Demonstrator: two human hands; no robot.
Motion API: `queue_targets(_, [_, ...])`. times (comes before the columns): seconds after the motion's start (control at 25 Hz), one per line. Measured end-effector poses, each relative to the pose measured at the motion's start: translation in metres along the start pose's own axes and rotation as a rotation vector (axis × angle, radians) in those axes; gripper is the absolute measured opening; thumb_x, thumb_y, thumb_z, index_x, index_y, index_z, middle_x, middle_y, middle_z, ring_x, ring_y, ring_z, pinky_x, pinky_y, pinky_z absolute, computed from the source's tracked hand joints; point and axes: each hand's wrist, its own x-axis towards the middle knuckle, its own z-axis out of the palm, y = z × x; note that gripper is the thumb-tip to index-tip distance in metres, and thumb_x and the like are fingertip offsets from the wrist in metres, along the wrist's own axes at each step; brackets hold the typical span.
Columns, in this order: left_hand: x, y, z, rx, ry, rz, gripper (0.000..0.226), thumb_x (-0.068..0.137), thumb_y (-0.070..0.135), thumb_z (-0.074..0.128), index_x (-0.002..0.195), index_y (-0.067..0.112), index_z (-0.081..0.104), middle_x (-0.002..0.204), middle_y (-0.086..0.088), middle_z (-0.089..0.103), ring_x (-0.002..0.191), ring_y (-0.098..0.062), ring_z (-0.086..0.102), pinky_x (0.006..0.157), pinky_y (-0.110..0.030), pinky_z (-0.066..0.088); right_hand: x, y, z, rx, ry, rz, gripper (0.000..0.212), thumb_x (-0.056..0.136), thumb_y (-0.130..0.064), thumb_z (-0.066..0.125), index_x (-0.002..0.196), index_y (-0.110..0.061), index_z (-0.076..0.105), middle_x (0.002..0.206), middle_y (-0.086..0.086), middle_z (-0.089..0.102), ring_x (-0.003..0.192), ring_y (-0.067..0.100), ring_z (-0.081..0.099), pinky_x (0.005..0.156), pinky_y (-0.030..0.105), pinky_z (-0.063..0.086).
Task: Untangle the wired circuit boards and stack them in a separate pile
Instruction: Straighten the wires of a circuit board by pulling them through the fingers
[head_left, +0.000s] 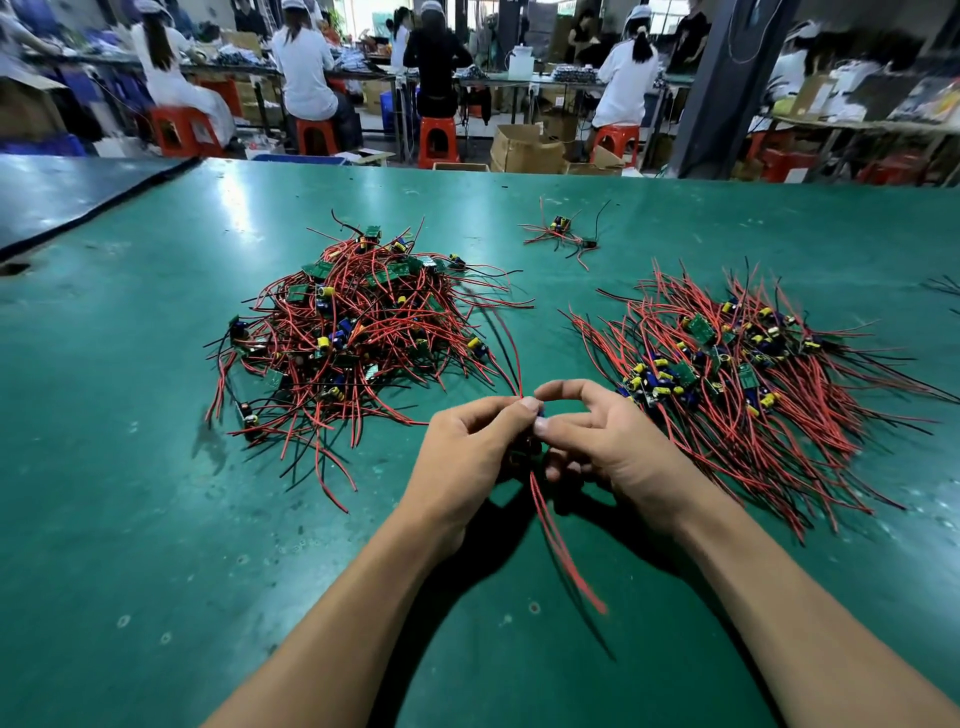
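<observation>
Though largely hidden, apparently one wired board (529, 448) pinched between left hand (467, 452) and right hand (610, 441).

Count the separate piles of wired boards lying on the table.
3: a tangled heap at left, a combed pile at right, a small cluster at the back. Wires at the right edge may belong to another.
</observation>
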Motion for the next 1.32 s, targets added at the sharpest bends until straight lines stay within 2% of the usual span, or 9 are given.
queue_targets(0.16, [-0.002,0.004,0.0,0.007,-0.055,-0.035,0.02,0.094,0.015,0.059,0.087,0.007,0.076,0.087,-0.02,0.072,0.076,-0.024,0.064,0.065,-0.026,0.052,0.0,0.001,-0.003,-0.33,0.052,-0.118,0.013,0.093,-0.015,0.069,0.106,-0.016,0.07,0.059,-0.005,0.053,0.048,0.005,0.044,0.045,0.013,0.035])
queue_targets(0.32, [-0.004,0.007,-0.001,0.032,-0.112,-0.048,0.023,0.093,0.01,0.057,0.079,0.006,0.074,0.076,-0.012,0.07,0.061,-0.021,0.064,0.054,-0.024,0.052,-0.004,-0.003,0.001,-0.12,0.031,-0.061,0.017,0.093,-0.018,0.066,0.108,-0.013,0.074,0.075,-0.001,0.068,0.062,0.008,0.056,0.055,0.016,0.044])
queue_targets(0.48, [-0.007,0.006,0.0,0.101,-0.221,-0.062,0.032,0.095,0.008,0.054,0.071,0.011,0.074,0.068,-0.009,0.069,0.051,-0.014,0.063,0.047,-0.021,0.05,-0.006,-0.003,0.002,0.113,-0.001,0.051,0.018,0.092,-0.014,0.065,0.105,-0.006,0.074,0.091,0.018,0.071,0.076,0.028,0.065,0.067,0.035,0.058])
queue_targets(0.6, [-0.006,0.005,0.0,0.044,-0.243,-0.095,0.028,0.096,0.007,0.053,0.076,0.009,0.073,0.074,-0.013,0.07,0.055,-0.018,0.066,0.056,-0.034,0.059,-0.006,-0.002,0.005,0.192,0.024,0.052,0.014,0.084,-0.012,0.072,0.096,-0.005,0.075,0.086,0.019,0.066,0.073,0.027,0.061,0.063,0.036,0.056])
queue_targets(0.8, [-0.005,0.002,-0.001,0.025,-0.195,-0.111,0.015,0.093,0.005,0.058,0.087,0.004,0.072,0.081,-0.016,0.073,0.063,-0.023,0.071,0.053,-0.023,0.055,0.004,-0.003,-0.002,0.326,0.21,-0.009,0.013,0.071,-0.016,0.077,0.079,-0.017,0.066,0.063,-0.003,0.047,0.043,0.004,0.035,0.035,0.015,0.029])
queue_targets(0.92, [-0.005,0.003,-0.002,0.024,-0.205,-0.129,0.013,0.091,0.003,0.059,0.089,0.002,0.072,0.081,-0.017,0.073,0.064,-0.024,0.071,0.052,-0.022,0.053,0.007,-0.004,-0.01,0.49,0.263,-0.042,0.017,0.073,-0.014,0.073,0.083,-0.018,0.059,0.064,-0.008,0.043,0.042,0.002,0.029,0.033,0.013,0.024])
queue_targets(1.08, [-0.006,0.004,-0.002,0.061,-0.231,-0.133,0.015,0.092,0.002,0.058,0.088,0.005,0.072,0.078,-0.016,0.073,0.058,-0.024,0.069,0.048,-0.022,0.052,0.009,-0.001,-0.007,0.431,0.276,-0.066,0.022,0.073,-0.016,0.072,0.084,-0.017,0.054,0.056,-0.008,0.04,0.042,0.003,0.033,0.034,0.014,0.026])
queue_targets(1.2, [-0.007,0.003,0.0,0.088,-0.235,-0.101,0.015,0.093,0.005,0.059,0.084,0.006,0.071,0.075,-0.014,0.072,0.052,-0.023,0.066,0.046,-0.024,0.052,0.006,0.001,-0.009,0.299,0.186,-0.023,0.024,0.074,-0.023,0.072,0.091,-0.014,0.058,0.066,0.001,0.04,0.047,0.006,0.037,0.037,0.016,0.027])
queue_targets(1.32, [-0.007,0.003,-0.001,0.081,-0.225,-0.047,0.018,0.094,0.004,0.057,0.083,0.006,0.071,0.072,-0.012,0.07,0.047,-0.021,0.062,0.043,-0.024,0.05,-0.001,0.004,-0.007,0.206,-0.068,0.114,0.026,0.08,-0.024,0.072,0.104,-0.014,0.074,0.083,0.012,0.058,0.059,0.014,0.051,0.044,0.02,0.043])
